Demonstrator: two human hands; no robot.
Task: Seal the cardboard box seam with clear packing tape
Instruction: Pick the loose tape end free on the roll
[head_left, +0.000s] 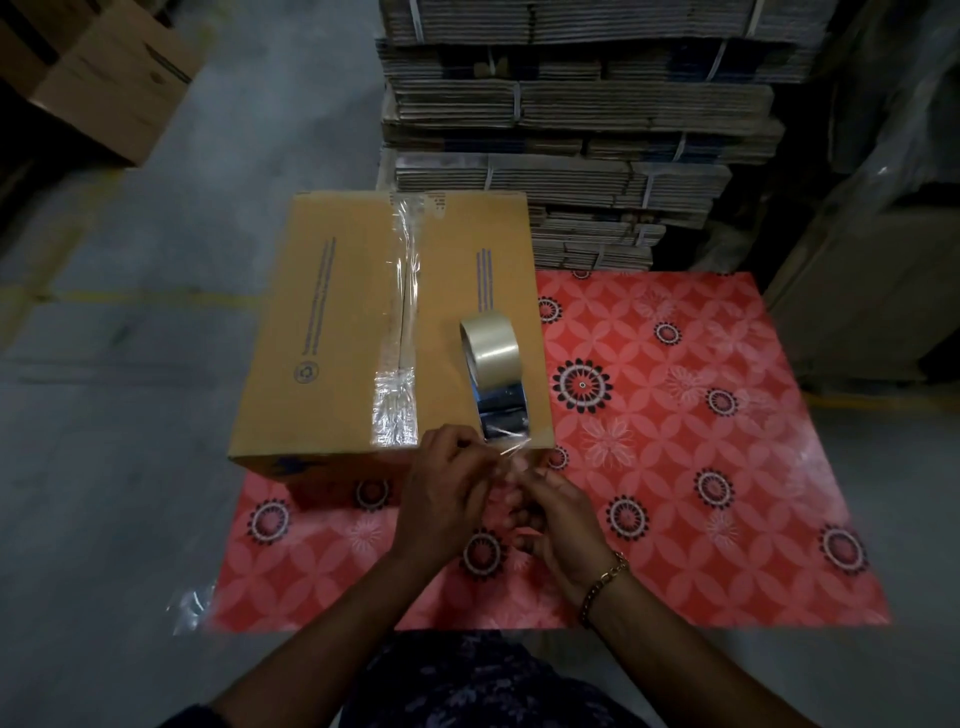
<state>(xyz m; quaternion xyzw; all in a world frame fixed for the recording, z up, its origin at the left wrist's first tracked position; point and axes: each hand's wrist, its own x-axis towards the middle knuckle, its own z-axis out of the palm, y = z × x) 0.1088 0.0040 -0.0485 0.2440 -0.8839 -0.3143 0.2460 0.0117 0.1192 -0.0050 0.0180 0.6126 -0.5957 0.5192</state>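
Print on the cardboard box (332, 332) is too blurred to read — only lines of blue text and a round recycling mark show. The box sits on the left part of a red flowered tabletop (701, 467), its centre seam already covered by wrinkled clear tape (397, 332). A tape roll (491, 340) stands on edge on the lid, right of the seam, a strip running down to the box's near edge. There the left hand (441, 499) and right hand (558, 519) meet — fingers curled, pinching the strip's end.
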